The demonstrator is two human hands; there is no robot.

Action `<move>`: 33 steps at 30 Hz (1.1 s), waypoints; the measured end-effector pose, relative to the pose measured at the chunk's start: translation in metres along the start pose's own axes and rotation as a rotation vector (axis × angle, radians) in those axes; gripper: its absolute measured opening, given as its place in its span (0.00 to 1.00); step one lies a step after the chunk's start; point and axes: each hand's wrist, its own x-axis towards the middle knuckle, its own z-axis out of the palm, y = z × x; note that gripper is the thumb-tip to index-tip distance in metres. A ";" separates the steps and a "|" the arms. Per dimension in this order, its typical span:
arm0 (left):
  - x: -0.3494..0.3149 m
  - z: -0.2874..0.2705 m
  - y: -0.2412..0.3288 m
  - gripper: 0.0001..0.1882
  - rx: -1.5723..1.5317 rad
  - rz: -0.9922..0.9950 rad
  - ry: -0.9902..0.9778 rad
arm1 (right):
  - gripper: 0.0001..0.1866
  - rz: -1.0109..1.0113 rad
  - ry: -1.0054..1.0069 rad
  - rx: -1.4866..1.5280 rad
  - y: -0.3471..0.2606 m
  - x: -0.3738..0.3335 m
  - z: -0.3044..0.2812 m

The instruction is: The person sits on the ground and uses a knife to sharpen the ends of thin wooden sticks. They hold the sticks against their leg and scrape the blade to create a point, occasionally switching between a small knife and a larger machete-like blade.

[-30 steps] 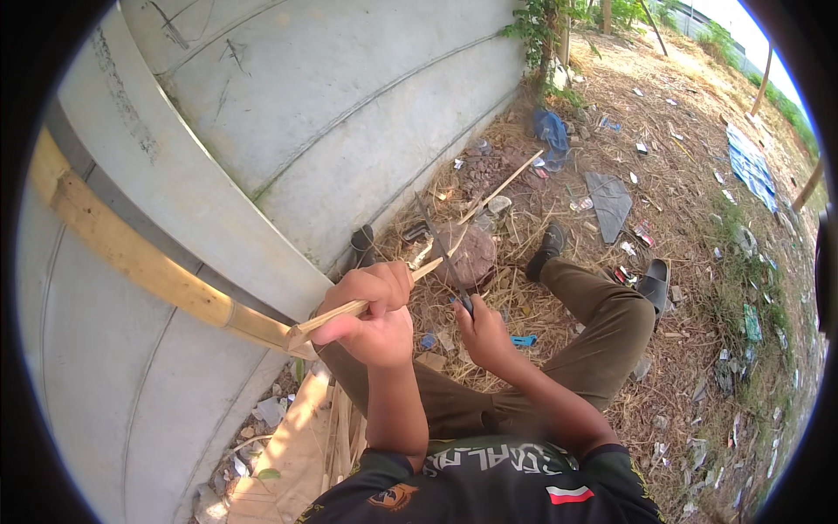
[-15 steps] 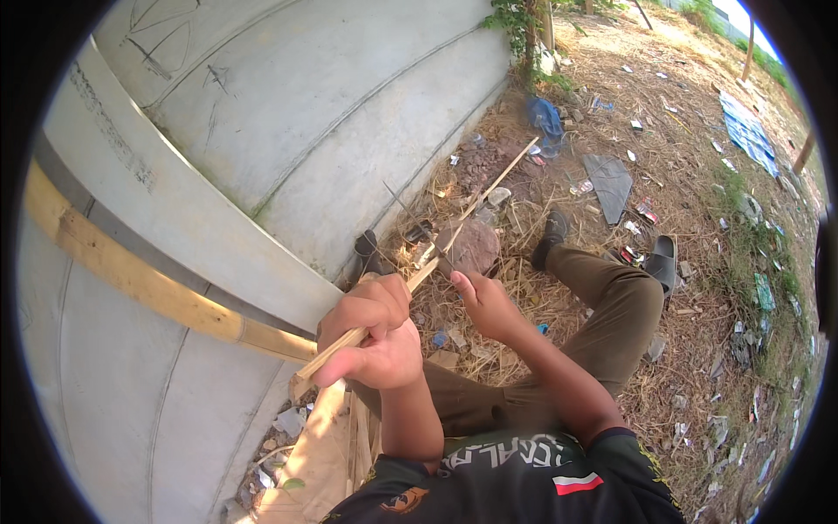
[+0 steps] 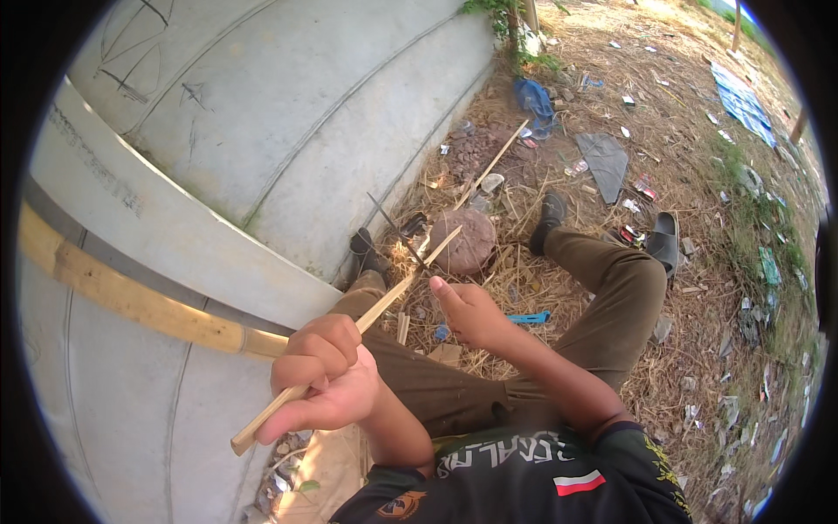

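My left hand (image 3: 321,377) is wrapped round a pale split bamboo strip (image 3: 384,304), which slants up and away from me with its near end sticking out below my fist. My right hand (image 3: 471,314) is closed on a knife, its handle mostly hidden by the fingers. The knife's dark narrow blade (image 3: 397,230) points up and left and crosses the strip short of its far end. Beyond that end, a round reddish stone (image 3: 467,243) sits on the ground between my feet.
On my left runs a grey panel wall (image 3: 340,113), with a thick bamboo pole (image 3: 148,297) alongside. Another thin strip (image 3: 497,159) lies beyond the stone. A blue plastic piece (image 3: 529,318), a sandal (image 3: 663,243) and scattered litter lie on straw-covered ground.
My left hand has drawn the bamboo strip back, down and to the left. Its far end now shows apart from the strip lying beyond. The knife has shifted slightly toward me and left.
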 end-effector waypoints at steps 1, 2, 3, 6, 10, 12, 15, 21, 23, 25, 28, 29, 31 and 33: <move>0.000 -0.002 0.001 0.39 -0.002 0.003 -0.006 | 0.31 -0.204 0.136 -0.265 -0.004 -0.010 0.016; -0.001 -0.005 0.004 0.39 -0.001 0.004 -0.005 | 0.28 -0.203 0.131 -0.376 -0.024 -0.030 0.028; -0.003 -0.007 0.006 0.39 -0.003 0.004 -0.005 | 0.28 -0.247 0.119 -0.422 -0.022 -0.032 0.028; -0.005 -0.006 0.009 0.37 0.004 -0.029 0.011 | 0.27 -0.289 0.120 -0.561 0.003 -0.028 0.025; -0.011 -0.008 0.003 0.37 0.048 -0.003 0.074 | 0.29 -0.234 0.225 -0.507 0.038 0.009 0.015; -0.006 -0.031 0.006 0.37 -0.005 -0.014 0.113 | 0.33 -0.209 0.194 -0.296 0.033 0.011 0.027; -0.005 -0.045 0.014 0.37 -0.028 -0.010 0.090 | 0.31 0.265 -0.118 0.171 0.000 -0.001 0.019; -0.012 -0.030 0.013 0.37 -0.010 0.005 -0.002 | 0.27 -0.451 0.155 -0.545 0.023 -0.010 0.032; -0.012 -0.033 0.015 0.37 -0.052 -0.027 -0.029 | 0.28 -0.303 0.267 -0.639 0.071 0.020 0.010; -0.009 -0.036 0.011 0.37 -0.039 -0.010 -0.034 | 0.30 -0.262 0.337 -0.718 0.084 0.039 -0.002; -0.008 -0.043 0.012 0.37 0.000 -0.020 0.009 | 0.34 -0.053 0.173 -0.257 0.057 0.029 0.013; -0.007 -0.042 0.013 0.37 0.000 -0.015 -0.024 | 0.35 0.024 0.121 -0.197 0.051 0.029 0.012; -0.002 -0.036 0.017 0.37 -0.004 -0.004 -0.093 | 0.37 0.178 0.021 -0.074 0.041 0.028 0.006; -0.004 -0.029 0.017 0.37 0.027 0.006 -0.086 | 0.35 0.434 -0.114 0.323 0.024 0.022 -0.006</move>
